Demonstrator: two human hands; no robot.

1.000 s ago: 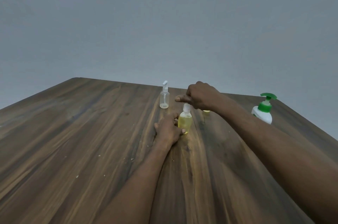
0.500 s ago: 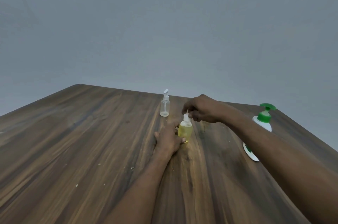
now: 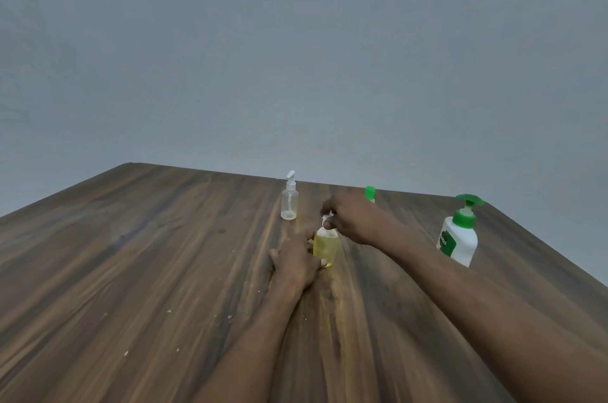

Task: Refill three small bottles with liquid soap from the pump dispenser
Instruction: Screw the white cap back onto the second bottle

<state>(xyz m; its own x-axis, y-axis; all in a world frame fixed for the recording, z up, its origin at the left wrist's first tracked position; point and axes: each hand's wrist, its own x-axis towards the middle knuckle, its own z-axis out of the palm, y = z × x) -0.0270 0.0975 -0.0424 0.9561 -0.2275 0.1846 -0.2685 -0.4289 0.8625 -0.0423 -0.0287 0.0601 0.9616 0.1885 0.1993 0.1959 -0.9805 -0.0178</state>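
A dark wood-grain table (image 3: 131, 271) with pale specks (image 3: 171, 311) fills the lower half; a plain grey wall (image 3: 296, 57) rises behind. Near the middle the left hand (image 3: 294, 262) grips the body of an upright small bottle (image 3: 325, 246) full of yellow liquid, and the right hand (image 3: 353, 220) pinches its white cap (image 3: 326, 221) from above. A clear bottle (image 3: 289, 201) stands just beyond, the pump dispenser (image 3: 459, 238) well to the right. Of a 3rd bottle only a green cap (image 3: 370, 192) shows past the right hand; the rest is hidden. The fingers mostly cover the white cap.
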